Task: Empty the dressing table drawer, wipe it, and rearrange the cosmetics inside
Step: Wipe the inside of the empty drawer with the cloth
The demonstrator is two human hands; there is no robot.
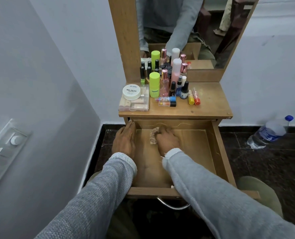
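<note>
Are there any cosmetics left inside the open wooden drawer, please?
No, the open wooden drawer holds only the right hand pressing a beige cloth.

Tan wooden drawer [215,149]; beige, perhaps patterned cloth [153,137]; grey sleeves [203,192].

Small beige cloth [154,136] mostly covered by right hand [167,139]; its full shape can't be told. Left hand [124,141] fingertips tucked behind wooden drawer's [217,152] left wall. Drawer's near right floor hidden under grey sleeve [203,187]. Curved metal handle [170,205] partly hidden. Small bottle labels unreadable. White wall switch panel [3,152] cut off, blurred, possibly with sockets.
</note>
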